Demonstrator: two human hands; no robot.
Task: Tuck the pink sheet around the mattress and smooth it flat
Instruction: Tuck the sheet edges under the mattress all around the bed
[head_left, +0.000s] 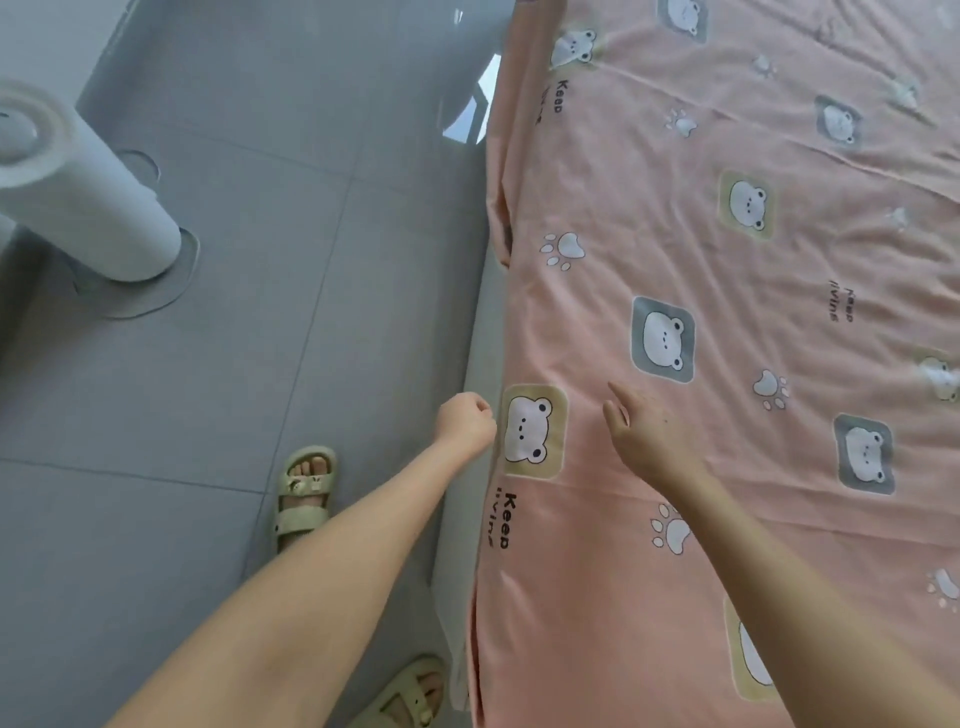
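Forearms, pink sheet (727, 312), grey tiled floor (260, 156)

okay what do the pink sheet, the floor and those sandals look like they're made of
Pink sheet: thin woven fabric, probably cotton, matte, with fine creases. Floor: large grey tiles, glossy, showing grout lines and a window reflection. Sandals: moulded foam or rubber, by their thick, rounded straps.

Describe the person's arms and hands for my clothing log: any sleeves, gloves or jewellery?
Both forearms are bare as far as the frame shows: no sleeves. The left hand and right hand have no gloves, and no rings, watch or bracelet are visible.
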